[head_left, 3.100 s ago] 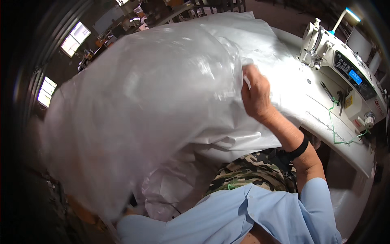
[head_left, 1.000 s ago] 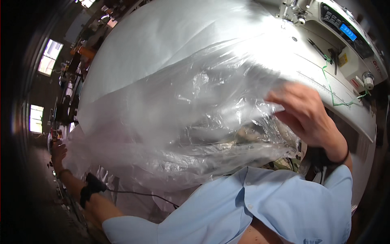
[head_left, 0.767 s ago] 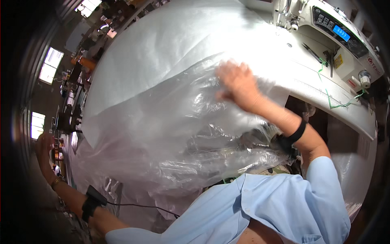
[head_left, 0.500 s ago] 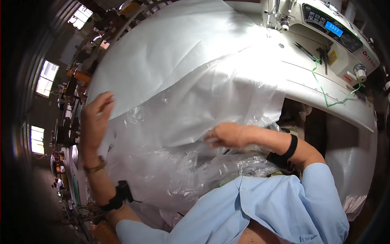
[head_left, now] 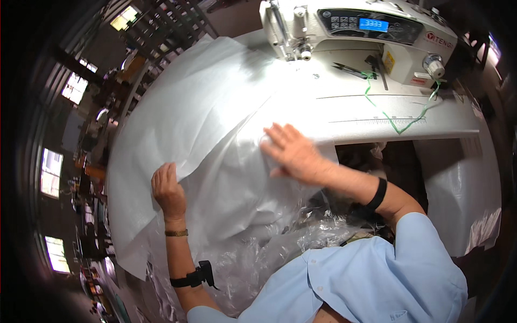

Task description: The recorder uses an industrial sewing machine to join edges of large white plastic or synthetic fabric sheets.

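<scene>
A large, thin white sheet (head_left: 156, 124) covers the left part of the sewing table, its loose edge running diagonally toward the sewing machine's (head_left: 371, 29) needle area. My left hand (head_left: 169, 189) is closed on that edge, fingers bent over it and the thumb hidden. To the right, my right hand (head_left: 295, 155) is open, palm down and fingers spread, over the whitish material just below the edge. It is slightly blurred, and whether it touches the material I cannot tell. Crinkled clear plastic film (head_left: 242, 269) hangs in folds between my arms, near my lap.
On the machine bed lie black snips (head_left: 349, 70) and a dark slim tool (head_left: 380, 72). A green string (head_left: 388, 117) hangs over the table's front edge, which bears a printed scale. Below is a dark opening (head_left: 396, 167). Metal railings (head_left: 167, 27) stand behind at the left.
My left hand has come inward and down and taken hold of the sheet's edge. My right hand has moved up and opened out flat. The view has turned, bringing the machine leftward.
</scene>
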